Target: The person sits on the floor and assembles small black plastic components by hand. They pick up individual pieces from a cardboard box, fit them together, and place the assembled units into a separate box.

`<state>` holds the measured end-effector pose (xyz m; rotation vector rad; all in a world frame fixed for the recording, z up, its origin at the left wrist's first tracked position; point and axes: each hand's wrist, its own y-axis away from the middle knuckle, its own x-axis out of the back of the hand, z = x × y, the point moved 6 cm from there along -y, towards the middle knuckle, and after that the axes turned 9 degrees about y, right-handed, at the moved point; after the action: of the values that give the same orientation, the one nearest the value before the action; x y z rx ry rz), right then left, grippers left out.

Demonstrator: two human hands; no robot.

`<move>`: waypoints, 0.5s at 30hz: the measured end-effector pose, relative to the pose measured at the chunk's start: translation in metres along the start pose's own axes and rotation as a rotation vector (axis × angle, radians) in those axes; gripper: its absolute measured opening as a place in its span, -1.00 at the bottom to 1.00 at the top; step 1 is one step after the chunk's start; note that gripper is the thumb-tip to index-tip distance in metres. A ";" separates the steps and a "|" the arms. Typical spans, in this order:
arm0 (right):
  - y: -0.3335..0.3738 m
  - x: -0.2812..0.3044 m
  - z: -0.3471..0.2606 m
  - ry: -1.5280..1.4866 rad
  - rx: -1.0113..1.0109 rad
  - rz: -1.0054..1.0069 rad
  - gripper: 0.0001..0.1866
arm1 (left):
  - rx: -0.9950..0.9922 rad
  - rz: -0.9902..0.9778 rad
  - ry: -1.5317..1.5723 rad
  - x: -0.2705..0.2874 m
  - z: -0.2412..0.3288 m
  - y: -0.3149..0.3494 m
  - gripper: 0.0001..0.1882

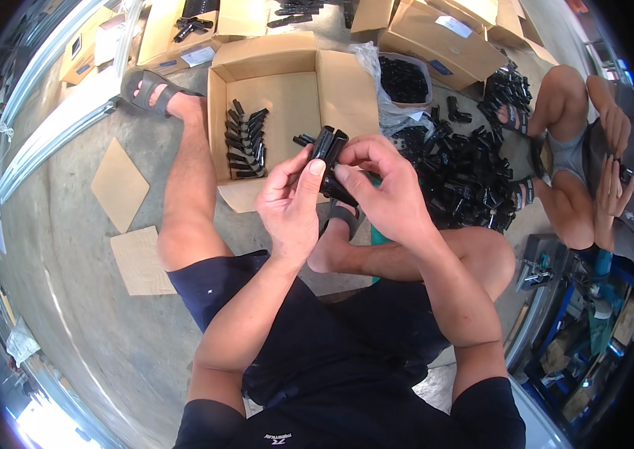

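Between both hands, in front of the open carton, is a black angled pipe-like fitting [327, 150] with a glossy surface. My left hand [294, 196] is closed on its left side, thumb pressed along it. From the right, my right hand [386, 185] grips the same fitting with thumb and bent fingers. Parts of it are hidden behind my fingers. The open cardboard carton [298, 63] holds a neat row of similar black fittings [245, 142] along its left side. To the right of my hands a large heap of loose black fittings [467, 179] lies on the floor.
A plastic-lined tub [404, 81] of small black parts stands beyond the heap. More cartons [437, 41] line the back. Two flat cardboard pieces [121, 185] lie at the left, near metal rails [62, 153]. A co-worker [594, 150] sits at the right, holding a small black part.
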<state>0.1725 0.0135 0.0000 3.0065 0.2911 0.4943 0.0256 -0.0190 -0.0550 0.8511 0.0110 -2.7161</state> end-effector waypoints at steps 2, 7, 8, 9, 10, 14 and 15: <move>0.003 -0.001 0.002 -0.016 -0.047 -0.017 -0.93 | 0.001 0.000 0.009 -0.001 -0.001 0.001 -0.70; 0.001 0.000 0.015 0.005 -0.069 -0.034 -0.92 | -0.006 -0.016 0.031 -0.002 0.000 0.000 -0.70; 0.001 0.000 0.016 -0.014 -0.060 -0.038 -0.92 | -0.004 -0.014 0.036 -0.002 0.000 0.000 -0.70; 0.002 -0.001 0.016 -0.033 -0.051 -0.042 -0.91 | -0.001 -0.012 0.041 -0.003 0.000 0.000 -0.70; 0.002 -0.002 0.015 -0.047 -0.063 -0.054 -0.92 | 0.003 -0.009 0.048 -0.004 -0.001 0.001 -0.70; -0.002 0.000 0.009 0.042 -0.063 -0.022 -0.93 | -0.004 -0.018 0.026 -0.002 0.000 0.000 -0.70; -0.002 0.001 0.010 0.035 -0.058 -0.017 -0.93 | -0.002 -0.018 0.016 -0.002 0.001 0.001 -0.70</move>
<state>0.1760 0.0153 -0.0091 2.9399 0.2992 0.5441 0.0269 -0.0191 -0.0526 0.8770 0.0249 -2.7251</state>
